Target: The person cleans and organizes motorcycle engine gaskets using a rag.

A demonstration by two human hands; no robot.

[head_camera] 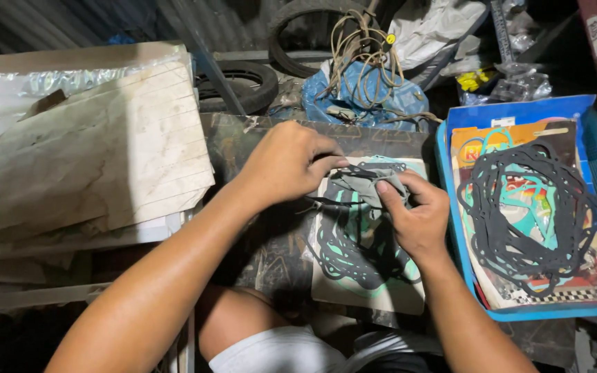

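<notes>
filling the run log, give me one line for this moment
left hand: pinching grey gasket | right hand: pinching same gasket | below: gasket sheet | right: blue tray

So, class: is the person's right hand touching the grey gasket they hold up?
Touching. The head view shows the right hand with its thumb pressed on the grey gasket, while the left hand pinches its other side.

A cluttered vehicle repair workshop, shown by worn tyres (247,81) at the far wall, tangled cords (361,48) on a blue bag (364,97), a blue tray (519,114) of engine gaskets (526,214) at right, dusty boards (98,145) at left
</notes>
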